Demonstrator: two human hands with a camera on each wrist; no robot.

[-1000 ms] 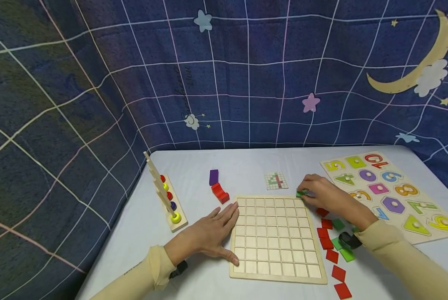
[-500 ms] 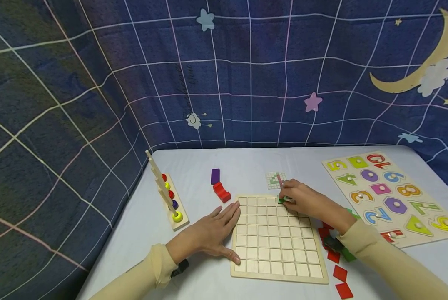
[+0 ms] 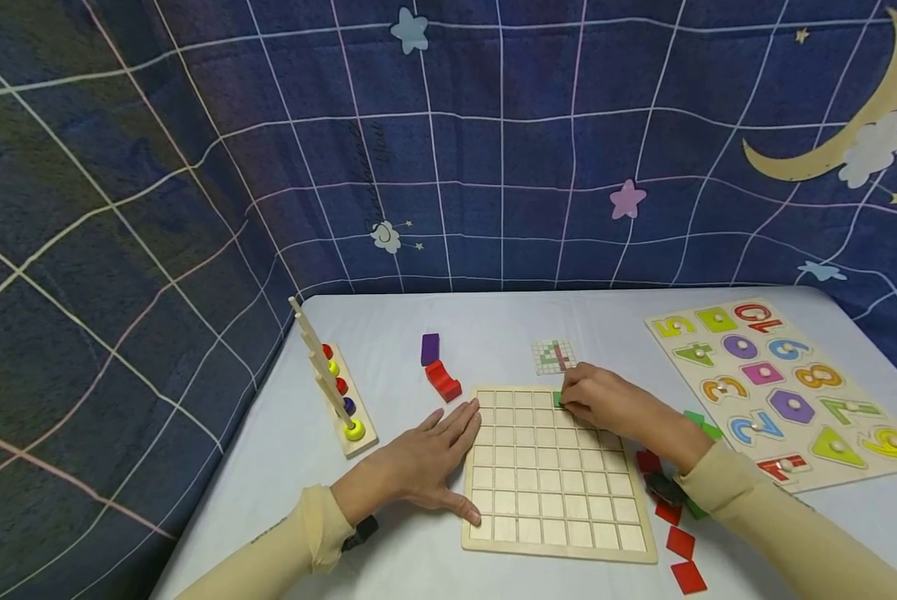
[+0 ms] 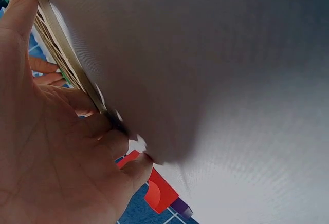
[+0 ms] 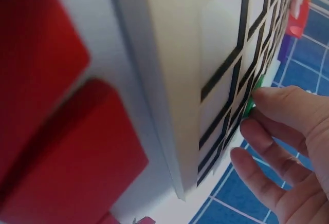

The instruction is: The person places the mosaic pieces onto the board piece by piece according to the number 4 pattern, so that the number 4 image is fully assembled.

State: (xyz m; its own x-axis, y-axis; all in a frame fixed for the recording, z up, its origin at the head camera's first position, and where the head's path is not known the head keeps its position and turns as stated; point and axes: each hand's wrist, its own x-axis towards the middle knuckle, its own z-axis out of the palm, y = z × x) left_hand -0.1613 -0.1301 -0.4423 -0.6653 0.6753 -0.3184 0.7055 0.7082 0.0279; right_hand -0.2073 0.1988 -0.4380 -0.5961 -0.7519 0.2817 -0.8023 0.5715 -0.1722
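A wooden grid board (image 3: 528,505) lies flat on the white table. At its left edge my left hand (image 3: 429,467) rests with fingers extended and the thumb on the rim. Over the top rows is my right hand (image 3: 606,404), its fingertips pinching a small green square tile (image 3: 558,400) at a top-row cell. In the right wrist view, thumb and forefinger meet at that green tile (image 5: 254,94). I cannot tell whether the tile lies fully in the cell. A small pattern card (image 3: 554,357) with green and red squares lies just behind the board.
Loose red tiles (image 3: 680,543) and green tiles (image 3: 711,431) lie right of the board, partly under the right forearm. A number-and-shape puzzle (image 3: 764,417) is farther right. A red curved block (image 3: 443,382), a purple block (image 3: 429,349) and a peg stand (image 3: 366,439) are left.
My right hand has carried the green tile left from beyond the board's top right corner to a top-row cell. The left hand stays at the left edge.
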